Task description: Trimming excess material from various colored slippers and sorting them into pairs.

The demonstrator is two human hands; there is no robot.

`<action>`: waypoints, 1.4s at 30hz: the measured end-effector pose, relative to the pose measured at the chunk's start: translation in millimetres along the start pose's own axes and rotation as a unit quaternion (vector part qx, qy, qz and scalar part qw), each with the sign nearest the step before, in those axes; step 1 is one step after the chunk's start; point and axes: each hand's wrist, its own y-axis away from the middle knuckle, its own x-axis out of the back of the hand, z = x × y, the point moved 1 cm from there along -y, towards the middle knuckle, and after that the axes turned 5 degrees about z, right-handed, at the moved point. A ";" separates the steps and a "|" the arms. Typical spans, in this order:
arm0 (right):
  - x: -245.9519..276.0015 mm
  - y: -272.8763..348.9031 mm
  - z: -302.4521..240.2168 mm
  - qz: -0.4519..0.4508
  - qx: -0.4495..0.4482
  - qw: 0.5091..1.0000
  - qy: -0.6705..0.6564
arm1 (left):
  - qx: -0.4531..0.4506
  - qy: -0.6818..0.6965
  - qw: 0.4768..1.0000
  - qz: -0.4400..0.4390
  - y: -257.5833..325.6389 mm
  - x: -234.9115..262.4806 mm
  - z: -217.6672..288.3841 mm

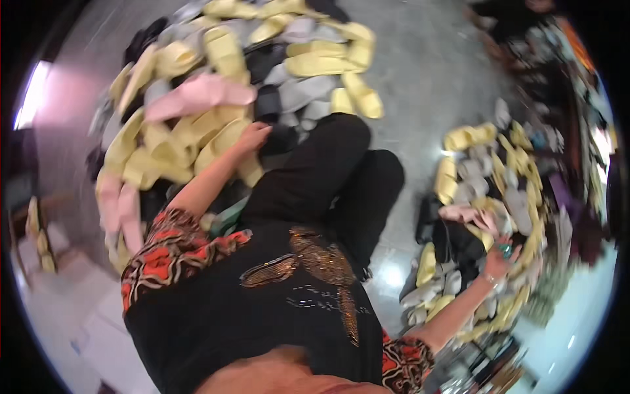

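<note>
Two heaps of slide sandals lie on the grey floor (413, 85) in my head view, the left heap (177, 131) larger than the right heap (489, 203). I see the left hand (254, 136) at the near part of its heap, fingers curled, between a yellow slide (223, 142) and a black slide (279, 140); blur means I cannot tell whether it grips either. Farther up lies a pink slide (197, 97). My right hand (500, 261) reaches over the other heap, fingers partly spread around a small teal object (504, 249); I cannot tell whether it is held.
</note>
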 end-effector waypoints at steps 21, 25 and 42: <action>93.6 108.4 237.0 0.035 -0.365 0.926 0.089 | -0.048 -0.323 0.939 0.113 -29.5 -19.9 -31.6; 60.0 118.6 246.1 0.032 -0.377 0.920 0.108 | 0.023 -0.160 0.981 0.104 -64.3 -4.6 -75.7; -11.0 139.0 204.7 -0.042 -0.246 0.962 0.107 | -0.147 0.145 0.956 -0.210 144.8 -43.8 268.9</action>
